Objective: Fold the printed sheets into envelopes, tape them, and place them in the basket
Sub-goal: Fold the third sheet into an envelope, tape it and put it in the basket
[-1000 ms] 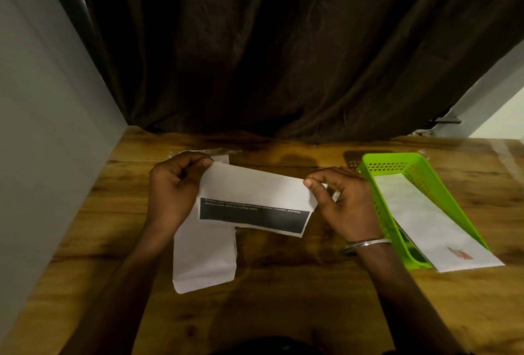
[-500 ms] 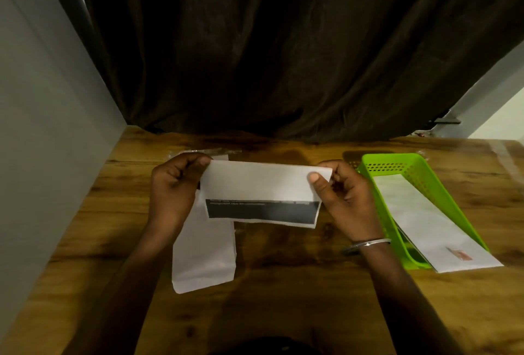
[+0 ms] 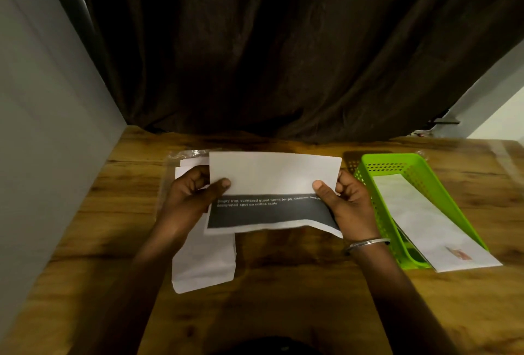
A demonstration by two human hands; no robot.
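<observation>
I cannot see the fingertips of the left grip (image 3: 190, 198) and right grip (image 3: 350, 207) behind the printed sheet (image 3: 272, 176). Its white text is blurred, and the end lies under the right thumb. The reddish mark (image 3: 459, 254) on the envelope (image 3: 419, 213) in the basket (image 3: 391, 158) is too blurred to read.

- There is a single view, from a wide-angle camera on the person's head, facing forward and down along both forearms.
- It sits close above the surface (image 3: 283, 283), which fills the lower half of the frame.
- The left hand (image 3: 187, 201) and right hand (image 3: 348, 207), gripping a sheet (image 3: 272, 176), sit mid-frame, near the lens.
- The wall (image 3: 42, 156) is at left and the curtain (image 3: 269, 42) is ahead.
</observation>
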